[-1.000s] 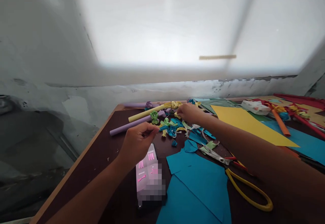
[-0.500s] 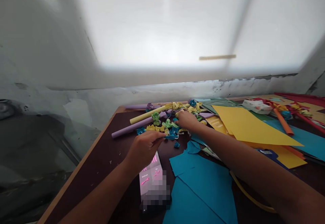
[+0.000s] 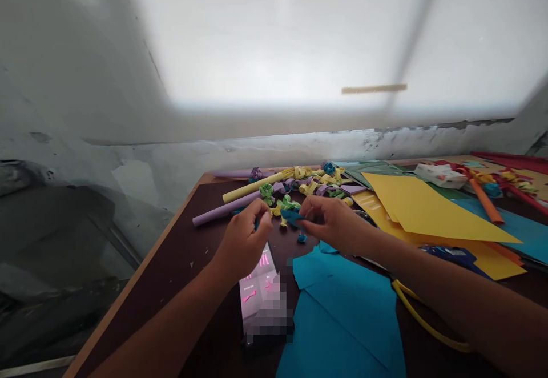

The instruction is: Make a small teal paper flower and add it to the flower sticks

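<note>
Pinching one blue scrap [image 3: 291, 216], right hand [image 3: 331, 224], left hand [image 3: 244, 238] near one phone [image 3: 257, 295]

Dark brown tabletop [image 3: 171, 264] w/ light wood edging [image 3: 141, 269], against scuffed grey-white plaster wall [image 3: 98, 109]. Large pale translucent window panel [image 3: 274, 41] above, bright diffuse light, 1 short tan strip [image 3: 374, 89] on it.

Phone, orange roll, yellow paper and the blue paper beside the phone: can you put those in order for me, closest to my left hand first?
From your left hand:
1. Phone, just below it.
2. Blue paper, right of the phone.
3. Yellow paper, farther right.
4. Orange roll, beyond it on the right.
</note>
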A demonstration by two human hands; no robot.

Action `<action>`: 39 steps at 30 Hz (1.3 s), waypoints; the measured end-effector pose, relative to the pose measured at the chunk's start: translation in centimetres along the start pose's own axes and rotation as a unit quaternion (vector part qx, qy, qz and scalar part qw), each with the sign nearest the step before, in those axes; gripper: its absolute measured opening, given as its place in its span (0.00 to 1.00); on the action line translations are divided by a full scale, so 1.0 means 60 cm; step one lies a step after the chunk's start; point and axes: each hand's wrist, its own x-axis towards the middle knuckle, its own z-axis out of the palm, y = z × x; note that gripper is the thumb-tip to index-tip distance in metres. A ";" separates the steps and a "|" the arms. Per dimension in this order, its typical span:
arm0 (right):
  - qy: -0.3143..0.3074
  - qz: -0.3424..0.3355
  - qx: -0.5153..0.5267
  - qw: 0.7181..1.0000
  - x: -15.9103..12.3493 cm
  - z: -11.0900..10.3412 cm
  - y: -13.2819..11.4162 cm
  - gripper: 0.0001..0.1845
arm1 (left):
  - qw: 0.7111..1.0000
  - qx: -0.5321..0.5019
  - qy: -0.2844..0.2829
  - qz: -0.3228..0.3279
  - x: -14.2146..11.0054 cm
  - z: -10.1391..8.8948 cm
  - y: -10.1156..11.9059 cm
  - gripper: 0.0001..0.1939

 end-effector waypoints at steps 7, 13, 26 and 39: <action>-0.002 -0.021 0.268 0.963 -0.021 0.035 0.032 0.14 | 0.997 0.000 -0.073 0.020 -0.010 0.019 0.011 0.15; -0.036 0.003 0.432 0.901 -0.017 0.051 0.052 0.21 | 0.997 0.003 -0.069 0.015 -0.004 0.023 -0.008 0.15; -0.050 -0.005 0.547 0.835 -0.028 0.058 0.030 0.18 | 0.996 0.036 -0.078 0.017 -0.010 0.032 0.001 0.13; -0.027 0.076 0.513 0.855 -0.019 0.056 0.046 0.15 | 0.990 0.060 -0.070 0.103 -0.024 0.016 0.012 0.13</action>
